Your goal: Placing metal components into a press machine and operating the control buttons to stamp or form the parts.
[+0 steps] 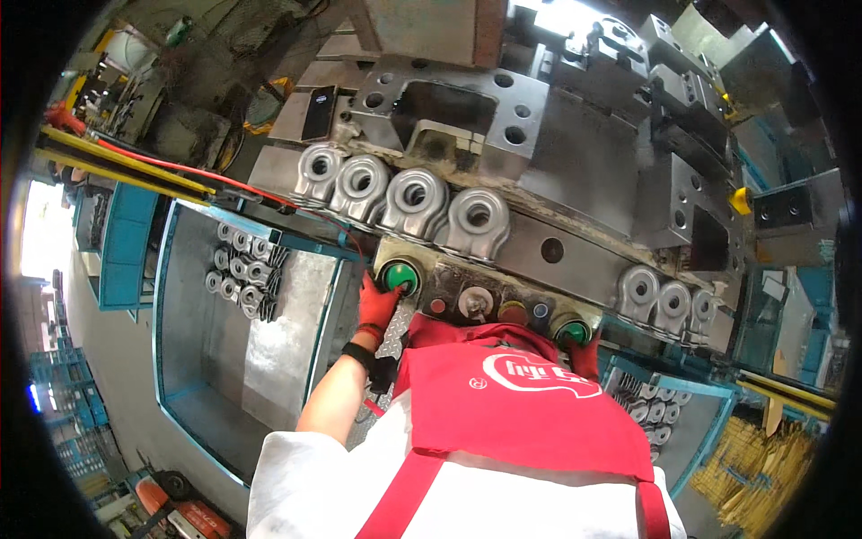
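My left hand (377,304), in a red glove, rests at a round green push button (400,275) on the press's control panel. Its fingers are apart, one digit lies over the button, and it holds nothing. At a second green push button (572,334) is my right hand (585,357), also gloved in red. One of its fingers stretches up beside that button; the apron hides part of this hand. Behind the panel, several ring-ended metal parts (415,196) stand in a row on the press ledge. More such metal parts (672,305) stand farther right.
A blue-edged metal bin (160,350) on the left holds stacked ring-ended parts (241,269). Another bin (709,431) with similar parts is at lower right. Heavy steel die blocks (575,144) fill the press bed. A dark phone-like slab (320,113) and a red cable (171,164) are at upper left.
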Demonstrator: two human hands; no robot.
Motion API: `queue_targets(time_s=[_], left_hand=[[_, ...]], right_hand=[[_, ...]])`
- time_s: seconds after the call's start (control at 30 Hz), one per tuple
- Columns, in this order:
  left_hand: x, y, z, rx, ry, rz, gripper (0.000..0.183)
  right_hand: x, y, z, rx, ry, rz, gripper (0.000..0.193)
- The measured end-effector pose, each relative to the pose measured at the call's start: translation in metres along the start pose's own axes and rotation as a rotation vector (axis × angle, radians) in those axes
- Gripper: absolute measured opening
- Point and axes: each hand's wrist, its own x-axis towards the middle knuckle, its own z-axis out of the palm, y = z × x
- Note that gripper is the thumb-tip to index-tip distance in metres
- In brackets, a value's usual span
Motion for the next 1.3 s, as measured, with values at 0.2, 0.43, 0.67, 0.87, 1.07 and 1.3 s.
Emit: queue_targets(time_s=[0.2, 0.43, 0.67, 0.87, 1.07, 1.3], left_hand=[[-0.006, 0.016, -0.003, 0.103, 0.019, -0.013, 0.095], [-0.014, 0.031, -0.007, 0.069, -0.005, -0.106, 0.094], [-0.016, 0.038, -0.008, 0.085, 0.013, -0.085, 0.096], [-0.014, 0.033, -0.007, 0.054, 0.012, -0.100, 0.097], [-0.006, 0.019, -0.008, 0.136, -0.025, -0.040, 0.096], [-0.020, 0.131, -0.060, 0.836, -0.322, 0.065, 0.068]], right_hand=[[-0.004, -0.007, 0.004, -0.008, 0.062, -0.027, 0.091], [0.019, 0.020, -0.004, -0.278, 0.117, -0.034, 0.096], [0.003, -0.004, -0.007, -0.247, 0.032, -0.056, 0.098], [-0.017, -0.046, 0.004, -0.155, 0.049, 0.038, 0.097], [-0.010, -0.022, 0.006, -0.048, 0.071, -0.069, 0.094], [-0.007, -0.021, 0.000, 0.081, -0.090, 0.075, 0.095]])
